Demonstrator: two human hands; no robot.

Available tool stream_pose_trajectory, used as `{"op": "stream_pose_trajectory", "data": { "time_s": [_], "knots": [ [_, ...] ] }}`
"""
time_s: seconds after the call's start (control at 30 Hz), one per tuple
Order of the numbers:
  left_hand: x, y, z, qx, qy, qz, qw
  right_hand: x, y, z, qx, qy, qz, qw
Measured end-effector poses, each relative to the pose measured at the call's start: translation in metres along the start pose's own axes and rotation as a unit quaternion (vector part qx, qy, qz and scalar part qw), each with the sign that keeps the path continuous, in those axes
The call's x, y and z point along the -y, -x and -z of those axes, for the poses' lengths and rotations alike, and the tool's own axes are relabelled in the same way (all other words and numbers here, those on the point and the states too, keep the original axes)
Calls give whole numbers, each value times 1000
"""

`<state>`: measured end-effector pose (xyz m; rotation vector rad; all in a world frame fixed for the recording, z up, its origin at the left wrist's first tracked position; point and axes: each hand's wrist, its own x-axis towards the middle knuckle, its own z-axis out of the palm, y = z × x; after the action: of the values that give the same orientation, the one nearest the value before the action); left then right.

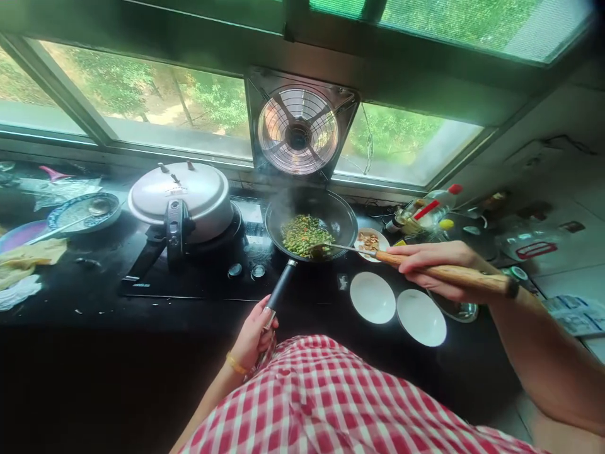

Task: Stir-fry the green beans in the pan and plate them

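My left hand (256, 333) is closed round the black handle of a dark wok (347, 221), which sits on the stove. Chopped green vegetables with small orange bits (305, 234) lie in the wok, and steam rises from them. In my right hand (442, 268) is the long wooden handle of a cooking spatula (442, 272). Its metal end reaches into the right side of the vegetables and is partly hidden among them. Just right of the wok, a small white dish holds brown pieces (370, 241), partly covered by the spatula.
A large pressure cooker (182, 189) stands left of the wok. Two white bowls (372, 297) are at the front right. A blue-patterned bowl with a ladle (85, 213) and cloths (28, 261) lie far left. Bottles (425, 211) crowd the right corner; a fan (299, 131) is in the window.
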<state>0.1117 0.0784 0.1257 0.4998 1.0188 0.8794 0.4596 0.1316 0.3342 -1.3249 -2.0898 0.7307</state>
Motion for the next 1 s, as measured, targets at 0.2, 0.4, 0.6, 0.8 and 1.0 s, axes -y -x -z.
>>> {"op": "stream_pose_trajectory", "data": {
  "time_s": [0.2, 0.4, 0.6, 0.8, 1.0],
  "knots": [
    [-4, 5, 8, 1, -19, 15, 1000, -42, -33, -33, -44, 12, 24, 999],
    [-3, 20, 47, -91, -18, 40, 995, -84, -67, -12, -219, -19, -148, 964],
    [13, 37, 82, -210, 0, 54, 976, -85, -91, -38, -277, -179, -190, 925],
    [31, 44, 104, -270, 28, 38, 962, -101, -111, -17, -303, -137, -196, 922],
    [37, 39, 93, -264, 18, 47, 963, -102, -137, -66, -194, -191, -107, 956]
  ]
}}
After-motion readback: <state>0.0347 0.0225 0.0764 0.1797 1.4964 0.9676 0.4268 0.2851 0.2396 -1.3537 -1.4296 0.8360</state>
